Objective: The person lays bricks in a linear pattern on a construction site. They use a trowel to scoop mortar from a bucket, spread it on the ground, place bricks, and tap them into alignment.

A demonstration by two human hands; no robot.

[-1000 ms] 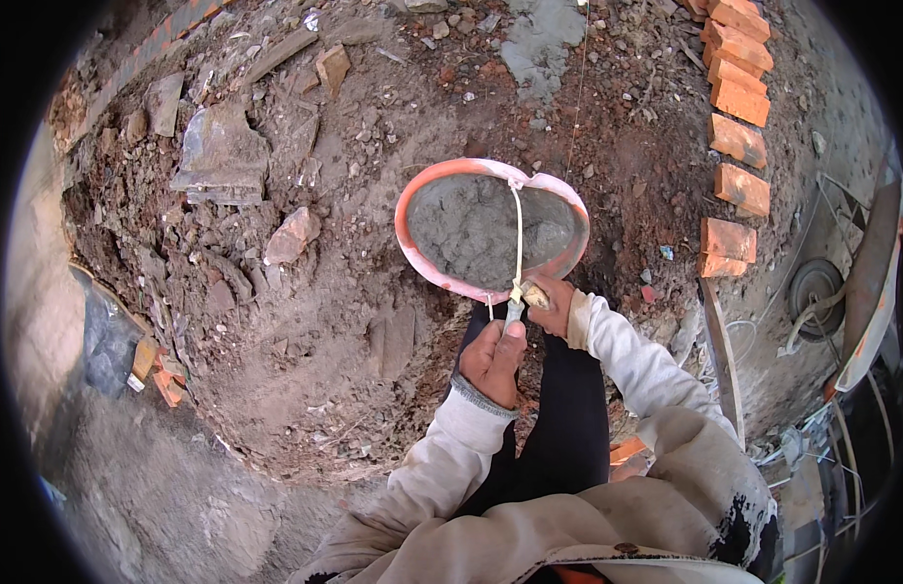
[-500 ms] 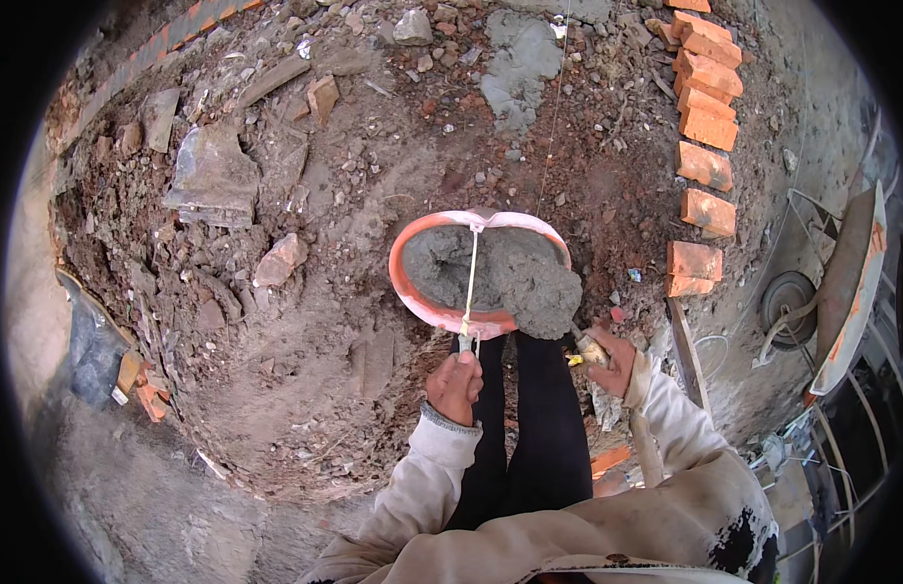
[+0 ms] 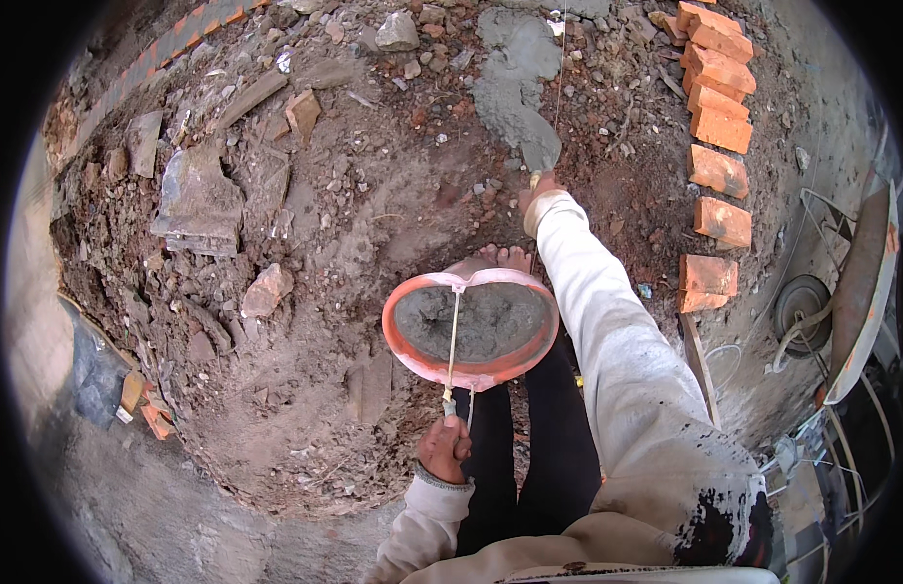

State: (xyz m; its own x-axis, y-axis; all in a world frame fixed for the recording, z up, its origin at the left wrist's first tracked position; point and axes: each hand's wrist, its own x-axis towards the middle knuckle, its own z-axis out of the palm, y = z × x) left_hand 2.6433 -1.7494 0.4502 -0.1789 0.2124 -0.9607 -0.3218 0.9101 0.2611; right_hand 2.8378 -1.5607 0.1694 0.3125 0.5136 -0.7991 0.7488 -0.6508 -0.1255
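My left hand (image 3: pixel 446 450) is closed round the grip of the cord handle (image 3: pixel 453 341) of an orange-red bucket. The bucket (image 3: pixel 398 352) has its mouth squeezed to an oval and holds grey wet mortar (image 3: pixel 481 316). Stretched far forward, my right hand (image 3: pixel 541 191) is closed on the handle of a trowel (image 3: pixel 539 146). Its mortar-smeared blade points away from me and touches, or lies just over, the near end of a strip of grey mortar (image 3: pixel 515 73) on the ground. Blade and mortar are hard to tell apart.
A row of orange bricks (image 3: pixel 719 170) runs along the right. Beyond it stands a wheelbarrow (image 3: pixel 865 282). A thin taut string (image 3: pixel 560 78) passes beside the mortar strip. Broken slabs (image 3: pixel 198 200) and stones (image 3: pixel 268 289) lie on the left. Bare toes (image 3: pixel 510 258) show behind the bucket.
My right hand has swung forward from beside the bucket with the trowel. The heaped mortar at the bucket's right rim is gone from there. The bucket sits slightly lower in view.
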